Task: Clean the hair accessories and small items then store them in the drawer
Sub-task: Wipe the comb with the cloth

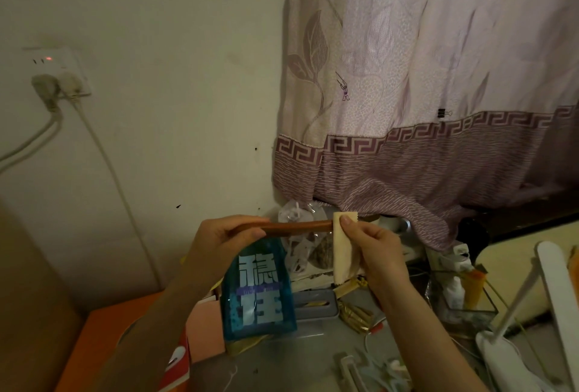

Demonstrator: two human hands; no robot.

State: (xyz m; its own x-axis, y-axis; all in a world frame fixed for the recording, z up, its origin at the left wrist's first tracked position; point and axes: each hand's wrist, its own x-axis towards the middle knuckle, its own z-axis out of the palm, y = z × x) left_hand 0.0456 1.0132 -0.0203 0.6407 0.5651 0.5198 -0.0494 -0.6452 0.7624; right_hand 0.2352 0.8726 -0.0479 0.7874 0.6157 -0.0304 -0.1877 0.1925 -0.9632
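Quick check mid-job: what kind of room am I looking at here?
Most likely a bedroom or small living room in a home. A patterned curtain hangs by a plain wall with a socket, and a cluttered desk holds a desk lamp and small personal items.

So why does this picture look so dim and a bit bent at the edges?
Head view: the room light is low and yellowish, so the hands, stick and cloth look soft and grainy; the wide lens bows the wall and curtain outward; the cluttered bottom corners go dark and smeared.
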